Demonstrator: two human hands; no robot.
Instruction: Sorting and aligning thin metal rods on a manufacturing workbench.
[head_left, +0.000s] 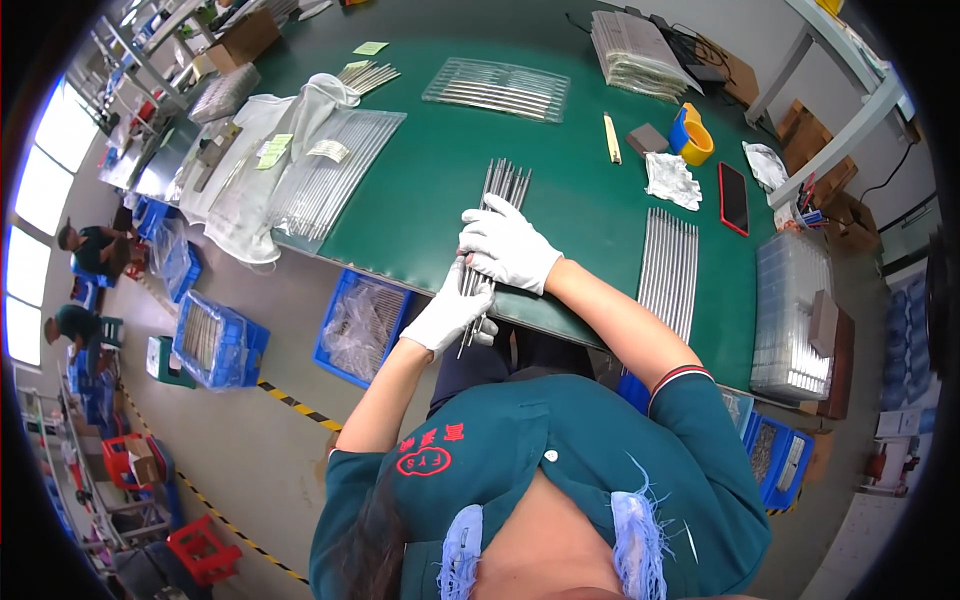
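Observation:
A bundle of thin metal rods stands out over the near edge of the green table, held in both my hands. My left hand, in a white glove, is closed round the lower part of the bundle. Higher up, my right hand, gloved too, wraps over the rods from above. The rods' far ends fan slightly apart, and their near ends poke out below my left hand. To the right, a neat row of similar rods lies on the table. Beyond the bundle sits a clear plastic tray with several rods in it.
Bagged rods and a white cloth lie at left. Toward the right are a yellow-and-blue tape dispenser, a red-edged phone, a crumpled white cloth and stacked clear trays. A blue crate stands below the table edge.

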